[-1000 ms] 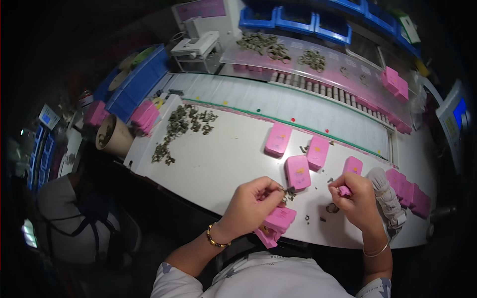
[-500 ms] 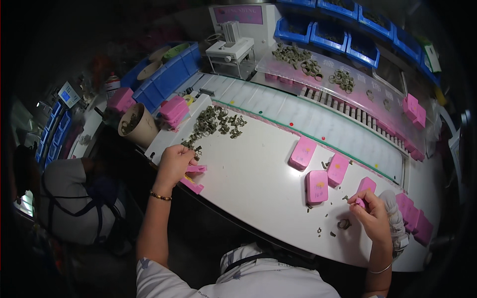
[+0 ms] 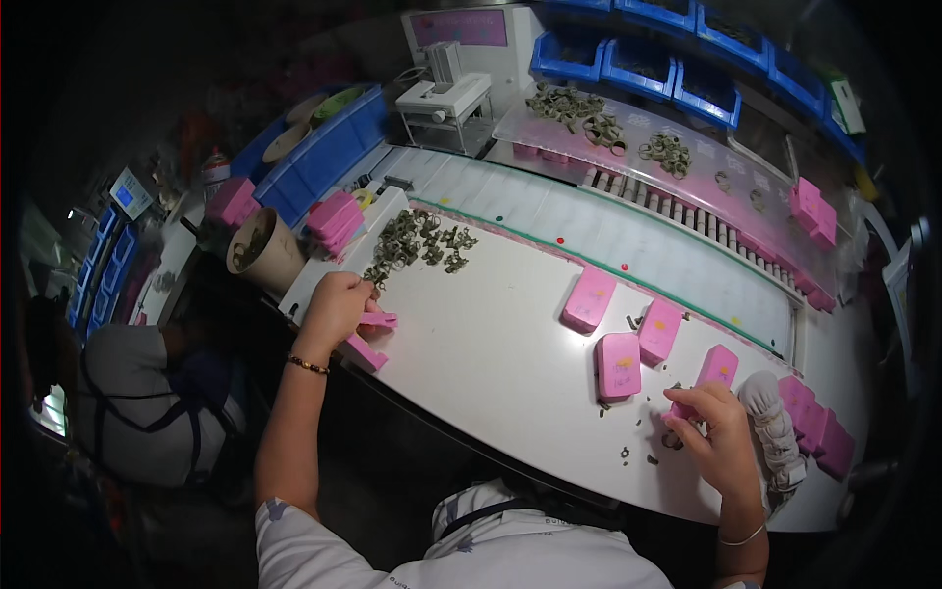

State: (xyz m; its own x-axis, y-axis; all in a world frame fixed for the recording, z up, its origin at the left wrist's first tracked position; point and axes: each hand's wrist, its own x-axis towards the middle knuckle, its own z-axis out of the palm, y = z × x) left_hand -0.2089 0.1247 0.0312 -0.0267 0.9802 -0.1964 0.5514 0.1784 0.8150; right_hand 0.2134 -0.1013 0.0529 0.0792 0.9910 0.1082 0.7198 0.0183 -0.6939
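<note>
My left hand [image 3: 339, 309] is closed around a pink rubber mould [image 3: 363, 351], whose two flaps spread apart at the table's left front edge. Just beyond it lies a heap of small dark greenish ring-shaped pieces [image 3: 402, 243]. On the right, my right hand [image 3: 714, 427] pinches a small pink piece [image 3: 679, 410] between thumb and fingers. Below that hand is a dark ring piece [image 3: 671, 441], partly covered. Closed pink moulds [image 3: 618, 366] with yellow marks stand on the white table [image 3: 491, 344] left of the right hand, and another pink mould [image 3: 719, 365] is just beyond it.
A white glove-like bundle [image 3: 770, 422] and stacked pink moulds [image 3: 834, 442] line the right end. Behind is a glass-topped strip [image 3: 530, 221], with a clear shelf of pieces [image 3: 706, 177] and blue bins [image 3: 638, 69]. A tan bucket [image 3: 270, 260] stands left; a person [image 3: 147, 402] sits beyond.
The view has shifted slightly. My left hand has drawn the pink mould a little up and left. My right hand has moved left and lower with the small pink piece, over the dark ring.
</note>
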